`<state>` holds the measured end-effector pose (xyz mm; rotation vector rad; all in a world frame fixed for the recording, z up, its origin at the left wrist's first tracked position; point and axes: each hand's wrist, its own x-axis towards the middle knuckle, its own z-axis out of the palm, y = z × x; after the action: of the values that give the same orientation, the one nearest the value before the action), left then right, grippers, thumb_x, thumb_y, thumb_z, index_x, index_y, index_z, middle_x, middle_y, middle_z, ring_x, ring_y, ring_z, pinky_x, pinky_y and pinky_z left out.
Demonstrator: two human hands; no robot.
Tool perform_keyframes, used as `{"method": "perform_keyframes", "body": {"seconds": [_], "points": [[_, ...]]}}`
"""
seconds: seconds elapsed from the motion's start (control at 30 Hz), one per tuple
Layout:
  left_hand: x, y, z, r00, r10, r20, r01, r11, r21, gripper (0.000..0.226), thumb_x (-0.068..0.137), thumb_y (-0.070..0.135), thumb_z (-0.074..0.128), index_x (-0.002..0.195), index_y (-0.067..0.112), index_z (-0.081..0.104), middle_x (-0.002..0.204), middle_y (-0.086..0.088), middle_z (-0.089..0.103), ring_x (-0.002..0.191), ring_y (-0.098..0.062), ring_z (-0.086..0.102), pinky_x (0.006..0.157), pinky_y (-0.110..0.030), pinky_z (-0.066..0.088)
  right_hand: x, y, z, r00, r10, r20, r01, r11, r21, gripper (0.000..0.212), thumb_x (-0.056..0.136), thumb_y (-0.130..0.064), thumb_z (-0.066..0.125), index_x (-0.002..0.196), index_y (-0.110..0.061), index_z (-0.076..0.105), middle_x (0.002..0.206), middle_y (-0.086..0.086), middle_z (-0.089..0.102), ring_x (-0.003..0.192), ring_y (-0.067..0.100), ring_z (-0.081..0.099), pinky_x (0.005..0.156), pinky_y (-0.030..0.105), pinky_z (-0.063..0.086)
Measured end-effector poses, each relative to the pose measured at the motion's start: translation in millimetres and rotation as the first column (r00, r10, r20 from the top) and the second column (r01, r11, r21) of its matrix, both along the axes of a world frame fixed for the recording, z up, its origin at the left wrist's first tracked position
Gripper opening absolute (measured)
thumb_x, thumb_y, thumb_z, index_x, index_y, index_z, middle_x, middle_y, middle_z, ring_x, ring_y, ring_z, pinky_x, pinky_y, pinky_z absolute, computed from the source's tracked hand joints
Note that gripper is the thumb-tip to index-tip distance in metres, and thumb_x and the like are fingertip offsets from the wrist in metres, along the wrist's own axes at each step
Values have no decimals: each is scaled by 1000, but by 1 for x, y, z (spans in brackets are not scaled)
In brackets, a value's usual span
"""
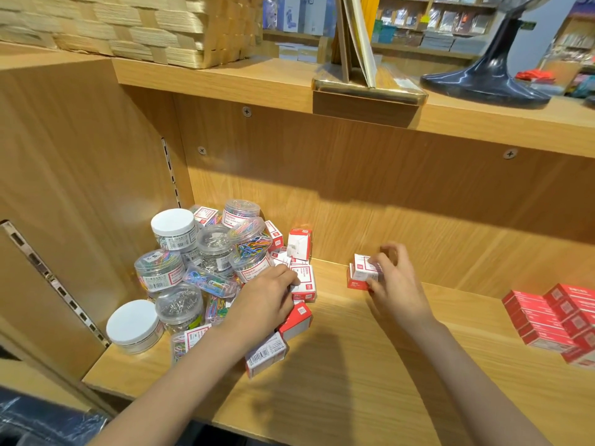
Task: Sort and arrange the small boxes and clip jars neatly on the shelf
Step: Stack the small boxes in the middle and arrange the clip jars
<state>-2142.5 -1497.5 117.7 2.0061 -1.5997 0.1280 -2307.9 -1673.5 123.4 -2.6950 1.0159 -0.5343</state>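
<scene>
A jumble of clear clip jars [180, 262], some with white lids, fills the left end of the wooden shelf [354, 365]. Several small red-and-white boxes [297, 320] lie scattered at the pile's right side. My left hand [267, 297] reaches into the pile and its fingers hold a white-faced small box [304, 281]. My right hand [391, 278] pinches a small box [363, 267] that sits on top of another box [355, 283] near the shelf's back wall. One box [299, 243] stands upright behind the pile.
Neat rows of red boxes [553, 320] sit stacked at the shelf's right end. The upper shelf carries a woven basket [128, 27], a book stand [367, 82] and a dark fan base [486, 82]. A slotted metal rail [54, 278] runs down the left wall.
</scene>
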Motion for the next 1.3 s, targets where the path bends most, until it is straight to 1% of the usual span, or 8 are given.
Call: {"method": "perform_keyframes", "body": {"seconds": [0.27,0.4,0.5,0.73,0.9,1.07,1.2,1.3], "points": [[2,0,-3,1000,-3,-30,3,1000,-3,19,78,6,59,96,10,62,94,-4,62,89,-24,59,74,-26,40,42,10,29,1000,-6,-12,2,965,-264,24,86,-21,56,107,-10,58,115,10,49,106,30,41,86,40,33],[2,-1,-3,999,7,-32,-6,1000,17,20,77,11,53,94,10,62,93,-5,62,87,-26,59,75,-27,35,77,12,35,948,316,-33,-317,948,-40,44,88,-15,54,132,-16,44,119,6,45,111,24,40,95,33,32],[3,0,-2,999,19,-44,-17,999,32,24,77,15,49,97,10,62,95,-4,61,90,-25,58,75,-28,36,98,14,26,916,395,-71,-393,919,36,54,87,-9,54,137,-17,37,125,5,38,116,22,38,100,30,32],[1,1,-1,999,6,-50,-4,999,33,21,83,9,54,103,10,60,103,-5,59,98,-23,53,81,-28,37,100,13,14,930,363,53,-365,931,15,28,82,-9,61,96,-19,39,103,0,47,97,21,49,73,24,30],[0,-7,3,999,39,-37,-36,996,76,17,85,14,52,100,12,59,102,-3,57,99,-20,51,81,-28,38,64,-3,32,950,197,240,-223,971,87,45,80,-9,64,120,-18,47,113,-5,52,102,15,45,81,22,28],[-14,-33,15,972,107,209,-127,988,85,28,74,27,37,78,16,63,78,-1,60,76,-24,57,69,-31,33,-7,-31,46,945,56,323,-93,990,101,38,76,1,65,110,-14,53,98,-3,55,87,16,52,73,22,33],[-30,-56,13,999,13,42,-12,1000,-22,33,72,22,38,90,9,63,83,-8,61,74,-28,60,69,-30,36,-50,-43,19,956,-51,290,-24,968,249,45,74,5,64,89,-31,42,89,3,59,78,26,57,72,40,45],[-45,-81,18,986,16,-165,-12,1000,26,30,78,13,51,107,6,58,101,-11,61,93,-28,59,77,-32,43,-62,-38,-7,963,-51,265,-32,954,299,44,70,6,61,83,-32,42,89,4,56,78,25,54,70,37,44]]}}
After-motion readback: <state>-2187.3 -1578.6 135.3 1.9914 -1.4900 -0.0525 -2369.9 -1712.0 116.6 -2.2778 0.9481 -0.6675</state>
